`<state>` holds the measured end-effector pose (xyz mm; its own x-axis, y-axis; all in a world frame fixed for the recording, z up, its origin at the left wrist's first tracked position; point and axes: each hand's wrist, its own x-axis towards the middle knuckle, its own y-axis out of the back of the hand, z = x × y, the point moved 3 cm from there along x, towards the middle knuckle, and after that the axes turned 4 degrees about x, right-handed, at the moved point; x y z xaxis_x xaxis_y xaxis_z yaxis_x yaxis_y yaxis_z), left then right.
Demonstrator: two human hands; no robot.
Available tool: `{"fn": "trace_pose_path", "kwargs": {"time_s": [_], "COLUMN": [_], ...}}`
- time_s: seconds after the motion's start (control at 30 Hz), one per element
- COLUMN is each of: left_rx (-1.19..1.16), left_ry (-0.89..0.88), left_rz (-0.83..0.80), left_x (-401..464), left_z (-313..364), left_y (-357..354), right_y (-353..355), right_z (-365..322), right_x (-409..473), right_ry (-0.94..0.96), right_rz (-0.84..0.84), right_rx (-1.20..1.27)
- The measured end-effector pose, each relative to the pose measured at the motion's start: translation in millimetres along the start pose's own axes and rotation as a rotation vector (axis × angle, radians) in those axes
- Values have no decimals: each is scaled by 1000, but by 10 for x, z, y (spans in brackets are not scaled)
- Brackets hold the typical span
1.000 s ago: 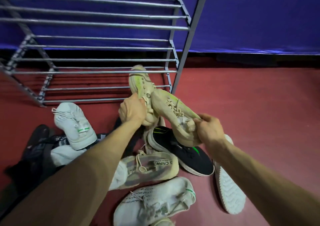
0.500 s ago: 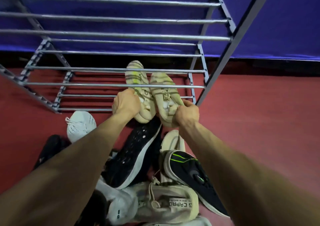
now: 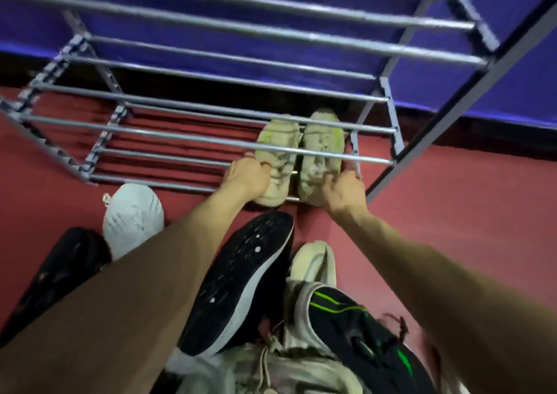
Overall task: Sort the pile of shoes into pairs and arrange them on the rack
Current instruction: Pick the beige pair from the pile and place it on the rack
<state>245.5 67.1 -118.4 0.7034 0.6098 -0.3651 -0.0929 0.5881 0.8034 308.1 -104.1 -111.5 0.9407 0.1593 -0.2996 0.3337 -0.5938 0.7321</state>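
Observation:
Two beige sneakers with pale green marks stand side by side, toes pointing away, at the right end of the grey metal rack's [image 3: 180,136] lowest shelf. My left hand [image 3: 247,176] grips the left beige sneaker [image 3: 278,140] at its near side. My right hand [image 3: 343,188] holds the heel of the right beige sneaker [image 3: 324,140]. The rack's upper bars cross in front of both shoes. The pile lies on the floor under my arms.
In the pile are a white sneaker [image 3: 132,215], a black shoe sole-up [image 3: 241,279], a black shoe with green stripes [image 3: 355,327], a cream shoe [image 3: 313,264] and a dark shoe [image 3: 60,273]. Red floor [image 3: 452,212] spreads right; a purple wall [image 3: 512,62] stands behind the rack.
Both hands have carried the beige pair forward from above the pile and set it down on the bottom shelf. The view has moved closer to the rack.

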Motion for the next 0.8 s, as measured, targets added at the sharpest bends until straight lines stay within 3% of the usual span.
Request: {"fn": "trace_pose_path", "kwargs": {"time_s": [0.07,0.17,0.3,0.5,0.67,0.8], "left_rx": [-6,-98,-247,-324,-415,31], "left_ry": [16,35,-24,-91,-89,-196], "left_rz": [-38,-118,-24,-7,-222,-217], "left_x": [-74,-182,-117,-199,-295,-494], "left_z": [-58,-111,-118,-75,-195,-159], "left_y": [-108,-251,-354,-399,-261,-42], "right_y": [-101,-182,-14,-31,7,147], "right_z": [20,73,18,115,267,346], "right_x": [-173,-190,2,-209,-237,-519], "right_ry": [189,266,365,523,482,510], "right_rz": [-49,-161,-145,16,-45,-124], "right_rx": [-284,-491,-657,-764,-494,-484]}}
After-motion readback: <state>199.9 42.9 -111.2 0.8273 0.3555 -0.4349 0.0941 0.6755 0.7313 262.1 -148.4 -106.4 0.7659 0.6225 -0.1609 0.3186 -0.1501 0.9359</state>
